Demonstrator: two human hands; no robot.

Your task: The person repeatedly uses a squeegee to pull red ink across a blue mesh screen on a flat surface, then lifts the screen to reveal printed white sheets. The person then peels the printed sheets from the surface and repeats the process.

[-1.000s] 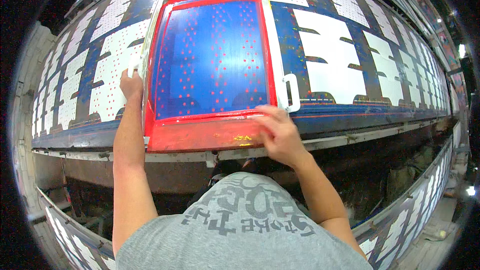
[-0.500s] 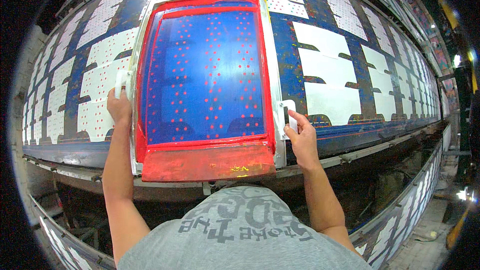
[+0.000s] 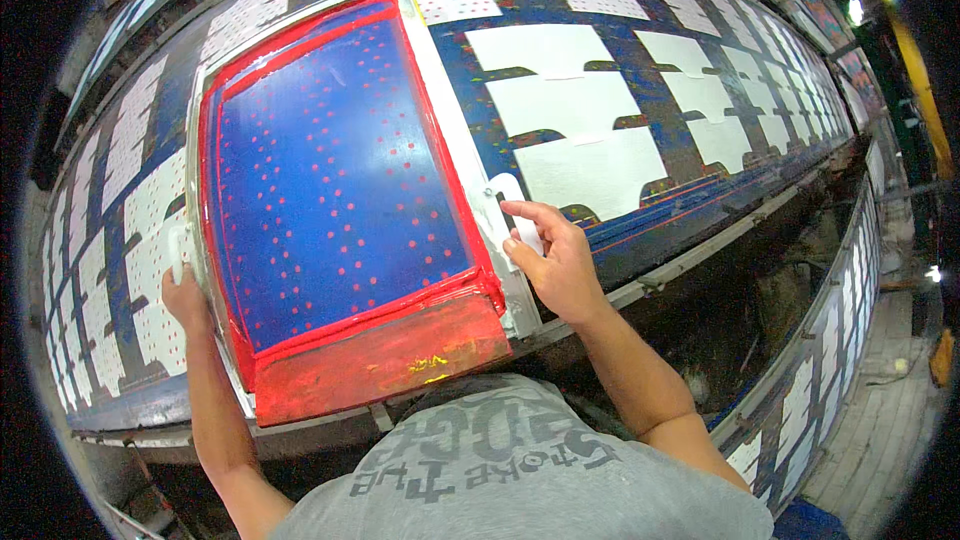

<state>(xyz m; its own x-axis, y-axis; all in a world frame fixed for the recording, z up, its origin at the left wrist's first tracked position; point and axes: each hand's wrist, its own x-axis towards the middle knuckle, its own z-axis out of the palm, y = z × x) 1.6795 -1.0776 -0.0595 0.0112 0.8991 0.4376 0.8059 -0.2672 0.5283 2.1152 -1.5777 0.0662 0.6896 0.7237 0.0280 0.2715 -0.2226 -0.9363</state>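
Observation:
A screen-printing frame (image 3: 437, 100) lies over the long table in front of me. Its blue mesh (image 3: 330, 180) is bordered in wet-looking red ink and shows rows of red dots. Along its near edge is a red-stained board (image 3: 380, 365) with a yellow smear. My left hand (image 3: 188, 302) is closed on the white handle (image 3: 178, 248) at the frame's left side. On the right side, my right hand (image 3: 560, 258) grips the other white handle (image 3: 512, 195), thumb and forefinger curled around it.
White cut pieces (image 3: 575, 130) lie in columns on the dark, ink-stained table (image 3: 480, 130); those just right of the frame look plain. Red-dotted pieces (image 3: 155, 310) lie to the left. A metal rail (image 3: 660, 280) runs along the near edge. Another table with white pieces (image 3: 795, 410) stands at lower right.
My view has turned, so the frame now appears farther left and slanted. Both hands stay on the handles. Whether the frame itself shifted on the table, I cannot tell.

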